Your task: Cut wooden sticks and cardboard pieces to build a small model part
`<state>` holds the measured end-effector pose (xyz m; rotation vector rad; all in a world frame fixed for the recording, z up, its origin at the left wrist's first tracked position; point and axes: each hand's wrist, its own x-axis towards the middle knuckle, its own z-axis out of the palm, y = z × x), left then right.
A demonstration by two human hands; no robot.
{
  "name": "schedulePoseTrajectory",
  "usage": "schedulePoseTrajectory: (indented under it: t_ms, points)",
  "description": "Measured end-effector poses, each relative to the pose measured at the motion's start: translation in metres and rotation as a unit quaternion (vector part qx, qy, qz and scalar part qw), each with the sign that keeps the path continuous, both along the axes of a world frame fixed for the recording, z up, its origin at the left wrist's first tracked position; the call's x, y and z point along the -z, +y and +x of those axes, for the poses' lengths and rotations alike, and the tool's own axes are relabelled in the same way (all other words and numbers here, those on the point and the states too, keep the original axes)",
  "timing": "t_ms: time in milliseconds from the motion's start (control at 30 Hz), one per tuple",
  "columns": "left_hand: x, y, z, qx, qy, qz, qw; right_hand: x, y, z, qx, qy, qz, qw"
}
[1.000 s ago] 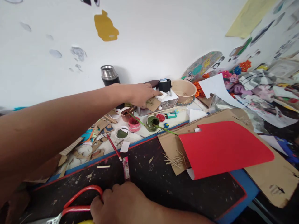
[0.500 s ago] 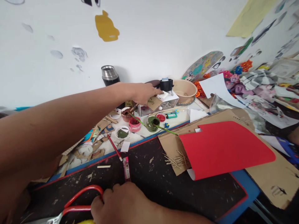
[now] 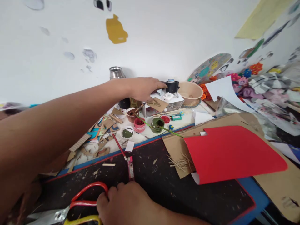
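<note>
My left hand (image 3: 144, 88) reaches far across the table, fingers stretched toward a small black pot (image 3: 172, 86) on a clear box (image 3: 161, 106). A brown cardboard tag (image 3: 158, 104) lies just under that hand; whether the fingers touch it is unclear. My right hand (image 3: 126, 203) rests near the bottom edge on the black mat (image 3: 164, 184), fingers curled at the red handle of a pair of scissors (image 3: 86, 197). A red pen-like tube (image 3: 130, 168) lies just beyond its knuckles.
Paint pots in green (image 3: 157, 124), pink (image 3: 139, 124) and brown (image 3: 131, 114) stand mid-table with a green stick (image 3: 161, 126) across them. A red sheet (image 3: 232, 153) lies on brown cardboard (image 3: 276, 184) at right. A steel flask (image 3: 116, 73), tan bowl (image 3: 190, 91) and cardboard scraps (image 3: 93, 143) crowd the back.
My left hand has lifted slightly and stretched further toward the black pot. The view has shifted a little down and left. My right hand stays by the scissors.
</note>
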<state>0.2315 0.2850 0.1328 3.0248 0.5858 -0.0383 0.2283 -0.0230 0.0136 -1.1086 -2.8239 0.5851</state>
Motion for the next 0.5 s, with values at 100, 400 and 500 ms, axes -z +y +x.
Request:
schedulePoseTrajectory:
  t_ms: [100,400,500]
  points:
    - [-0.012,-0.007,-0.022,-0.039,-0.036,0.017,0.998,0.000,0.000,0.000,-0.004,-0.019,0.003,1.000]
    - [0.003,-0.040,-0.138,-0.220,-0.012,0.040,0.975,0.003,-0.001,0.000,-0.009,-0.035,0.011,0.999]
    - [0.028,-0.046,-0.182,-0.264,0.075,-0.009,0.962,0.005,-0.001,-0.001,-0.008,-0.036,0.015,0.999]
